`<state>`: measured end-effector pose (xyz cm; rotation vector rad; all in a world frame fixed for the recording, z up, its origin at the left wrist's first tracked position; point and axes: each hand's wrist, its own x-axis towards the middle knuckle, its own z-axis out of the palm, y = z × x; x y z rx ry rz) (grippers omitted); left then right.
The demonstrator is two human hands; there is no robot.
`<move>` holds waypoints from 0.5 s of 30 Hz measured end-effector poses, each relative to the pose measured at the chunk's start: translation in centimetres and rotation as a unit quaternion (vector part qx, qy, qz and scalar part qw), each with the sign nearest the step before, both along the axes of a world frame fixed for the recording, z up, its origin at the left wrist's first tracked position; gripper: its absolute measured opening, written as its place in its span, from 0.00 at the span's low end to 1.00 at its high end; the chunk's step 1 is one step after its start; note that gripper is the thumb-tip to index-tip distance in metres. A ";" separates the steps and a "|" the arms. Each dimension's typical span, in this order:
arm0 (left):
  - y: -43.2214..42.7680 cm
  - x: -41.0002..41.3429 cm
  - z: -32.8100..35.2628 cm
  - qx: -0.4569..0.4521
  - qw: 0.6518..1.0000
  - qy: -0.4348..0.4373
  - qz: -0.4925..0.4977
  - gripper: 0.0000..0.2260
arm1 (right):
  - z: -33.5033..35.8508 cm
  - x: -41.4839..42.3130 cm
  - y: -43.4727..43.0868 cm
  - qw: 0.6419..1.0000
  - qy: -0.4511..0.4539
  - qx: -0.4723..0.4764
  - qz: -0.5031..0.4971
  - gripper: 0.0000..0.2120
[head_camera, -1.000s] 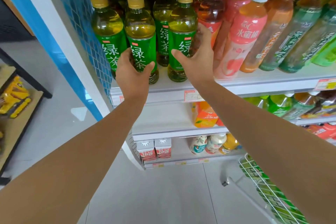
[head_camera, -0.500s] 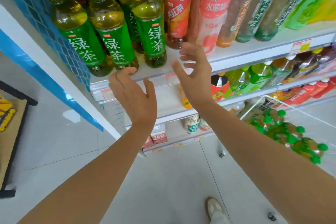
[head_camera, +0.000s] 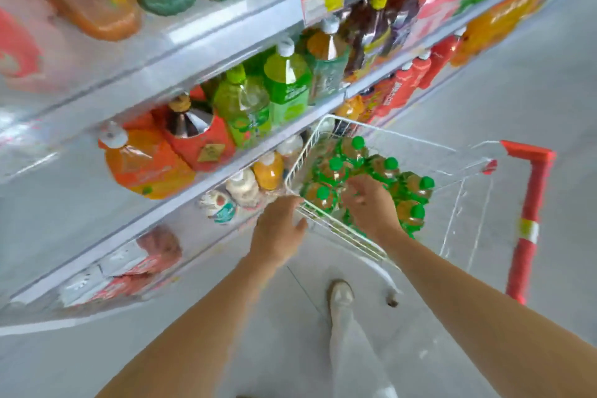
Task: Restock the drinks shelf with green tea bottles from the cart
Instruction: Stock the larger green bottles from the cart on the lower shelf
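Note:
Several green tea bottles [head_camera: 389, 168] with green caps stand packed in the white wire cart [head_camera: 342, 231] at centre right. My right hand [head_camera: 368, 203] is down inside the cart, on top of the bottles, with its fingers spread and blurred; nothing is lifted in it. Just outside the cart's near left corner, my left hand [head_camera: 277, 231] hovers by the rim, fingers loosely apart, holding nothing. The drinks shelf [head_camera: 226, 22] runs along the left; its green tea row is out of view.
The cart's red handle [head_camera: 529, 203] stands at the right. Lower shelves hold large orange and green bottles [head_camera: 284, 81] and small bottles [head_camera: 268, 170] close to the cart's left side. My shoe [head_camera: 340, 296] is on the grey tile floor below the cart.
Both hands have left the green tea bottles on the upper shelf and come down to the right to the cart. The view has swung down and right with them.

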<state>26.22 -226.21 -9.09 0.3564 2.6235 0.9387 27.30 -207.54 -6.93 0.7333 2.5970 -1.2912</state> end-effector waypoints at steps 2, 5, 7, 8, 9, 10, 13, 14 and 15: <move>2.2 -0.9 -3.0 -0.032 0.999 0.021 -0.039 0.20 | -2.6 -0.3 3.1 0.997 -0.053 0.041 0.022 0.16; 4.4 -2.1 -6.4 -0.115 0.989 0.008 -0.098 0.24 | -5.8 -0.5 5.9 0.982 -0.149 0.070 0.090 0.18; 5.4 -2.2 -7.4 -0.131 0.986 0.002 -0.104 0.24 | -7.5 -0.4 6.9 0.968 -0.188 0.081 0.146 0.17; 5.9 -2.2 -7.5 -0.130 0.987 0.000 -0.097 0.24 | -8.1 -0.4 7.2 0.961 -0.203 0.081 0.168 0.18; 6.2 -2.3 -7.5 -0.124 0.989 0.006 -0.084 0.24 | -8.5 -0.4 7.5 0.954 -0.217 0.080 0.189 0.21; 6.5 -2.4 -7.4 -0.120 0.990 0.017 -0.068 0.23 | -8.8 -0.4 7.6 0.948 -0.226 0.084 0.208 0.23; 7.2 -3.2 -7.6 -0.135 0.989 0.042 -0.036 0.23 | -9.1 -0.1 7.8 0.943 -0.219 0.104 0.227 0.24; 7.4 -3.6 -7.6 -0.153 0.987 0.042 -0.030 0.23 | -9.3 0.0 7.8 0.945 -0.211 0.108 0.224 0.23; 7.6 -4.0 -7.6 -0.172 0.984 0.042 -0.027 0.22 | -9.5 0.1 7.9 0.948 -0.201 0.111 0.221 0.22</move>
